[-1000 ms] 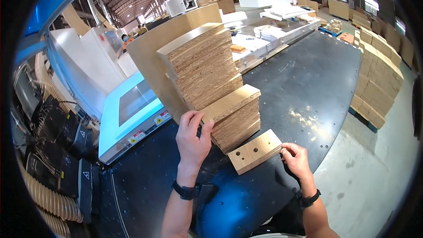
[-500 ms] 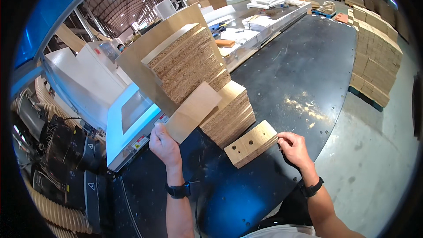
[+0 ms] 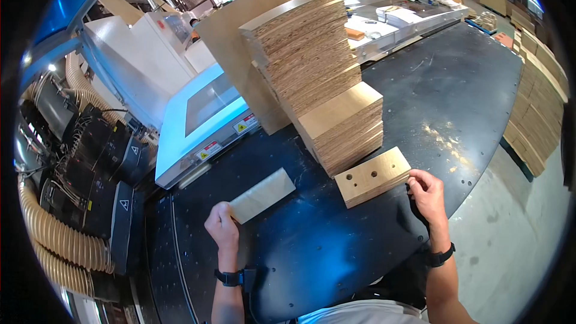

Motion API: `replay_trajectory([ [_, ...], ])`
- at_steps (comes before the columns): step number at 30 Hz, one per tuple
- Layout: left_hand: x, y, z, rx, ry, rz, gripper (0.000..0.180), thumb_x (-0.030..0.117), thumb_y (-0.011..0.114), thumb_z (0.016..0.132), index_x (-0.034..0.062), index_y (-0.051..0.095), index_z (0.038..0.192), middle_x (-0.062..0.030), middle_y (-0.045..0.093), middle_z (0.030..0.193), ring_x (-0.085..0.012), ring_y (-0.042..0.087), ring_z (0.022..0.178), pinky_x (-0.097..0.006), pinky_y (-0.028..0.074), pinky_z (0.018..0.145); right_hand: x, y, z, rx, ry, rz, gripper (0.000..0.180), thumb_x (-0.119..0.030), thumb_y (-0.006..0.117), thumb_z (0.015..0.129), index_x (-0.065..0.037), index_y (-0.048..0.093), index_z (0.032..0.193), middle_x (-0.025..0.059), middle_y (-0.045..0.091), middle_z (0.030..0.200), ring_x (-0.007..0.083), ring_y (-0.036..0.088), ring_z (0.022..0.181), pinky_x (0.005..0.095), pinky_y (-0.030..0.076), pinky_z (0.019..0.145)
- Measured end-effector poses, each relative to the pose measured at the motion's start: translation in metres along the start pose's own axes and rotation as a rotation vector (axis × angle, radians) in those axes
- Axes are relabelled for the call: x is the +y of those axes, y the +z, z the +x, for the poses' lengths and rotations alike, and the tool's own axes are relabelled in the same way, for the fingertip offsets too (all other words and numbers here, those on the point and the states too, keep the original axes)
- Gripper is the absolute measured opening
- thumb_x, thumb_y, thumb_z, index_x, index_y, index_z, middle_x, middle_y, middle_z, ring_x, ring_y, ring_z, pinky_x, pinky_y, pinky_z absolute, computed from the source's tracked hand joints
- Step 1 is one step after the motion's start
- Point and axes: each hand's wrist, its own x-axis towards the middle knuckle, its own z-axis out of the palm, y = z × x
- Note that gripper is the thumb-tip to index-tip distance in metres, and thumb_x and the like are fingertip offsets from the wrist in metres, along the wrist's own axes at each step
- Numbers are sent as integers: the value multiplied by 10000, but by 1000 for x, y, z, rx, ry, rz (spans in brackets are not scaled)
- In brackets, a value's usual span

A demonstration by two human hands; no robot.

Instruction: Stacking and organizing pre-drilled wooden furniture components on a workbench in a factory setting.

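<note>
My left hand (image 3: pixel 222 226) is closed in a loose fist, thumb and fingers pinching the near end of a board (image 3: pixel 264 195). The board is a flat, straight-edged oblong, its face pale and greyish with a soft sheen. It slants up to the right over the counter (image 3: pixel 318 240), left of the stacks; I cannot tell whether its far end touches the surface.

My right hand (image 3: pixel 428 195) has its fingers curled, tips and thumb together at the right end of some drilled boards (image 3: pixel 384 170). Whether they grip that end or only touch it, I cannot tell. These boards lie one on another, golden-tan on top, with layered edges and two larger dark holes plus two smaller ones. I wear a black band (image 3: pixel 440 256) on each wrist.

Just beyond the drilled boards is a short stack (image 3: pixel 354 138) with a smooth tan top and rough, flecked sides. Behind it rises a tall stack (image 3: pixel 309 54), its edges coarse and brown, with a big tan panel (image 3: pixel 225 42) standing behind it. Sawdust (image 3: pixel 447 147) is scattered on the black counter to the right. Farther left are a blue-and-white machine (image 3: pixel 204 108) and ribbed hoses (image 3: pixel 66 246).
</note>
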Motion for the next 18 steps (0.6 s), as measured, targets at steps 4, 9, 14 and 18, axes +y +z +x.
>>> replay_trajectory([
  [4, -6, -17, -10, -179, 259, 173, 113, 106, 696, 943, -2, 725, 928, -153, 738, 883, -312, 730, 826, -389, 573, 767, 12, -6, 1, 0, 12, -29, 194, -67, 679, 982, 13, 722, 1154, 10, 716, 854, 74, 646, 683, 234, 517, 582],
  [9, 2, -32, 3, -509, 299, 123, 108, 121, 784, 851, 26, 750, 891, -131, 767, 955, -314, 730, 910, -395, 578, 836, 14, -4, 2, 10, 36, -48, 182, -50, 672, 977, 5, 722, 1143, 14, 719, 885, 76, 638, 677, 230, 507, 572],
  [14, -17, -9, 46, -460, 177, 216, 117, 133, 733, 844, 19, 757, 853, -141, 766, 941, -332, 718, 940, -422, 567, 863, 12, -3, 3, 39, 29, -66, 166, -42, 670, 977, 17, 734, 1119, 19, 699, 849, 88, 638, 655, 244, 522, 568],
  [18, -71, 24, 114, -401, 124, 420, 274, 141, 721, 886, 36, 726, 1139, -219, 714, 1170, -408, 651, 1133, -473, 523, 988, 11, -3, 3, 63, 62, -101, 156, -47, 672, 970, 18, 733, 1099, 11, 693, 840, 82, 629, 648, 239, 511, 558],
])
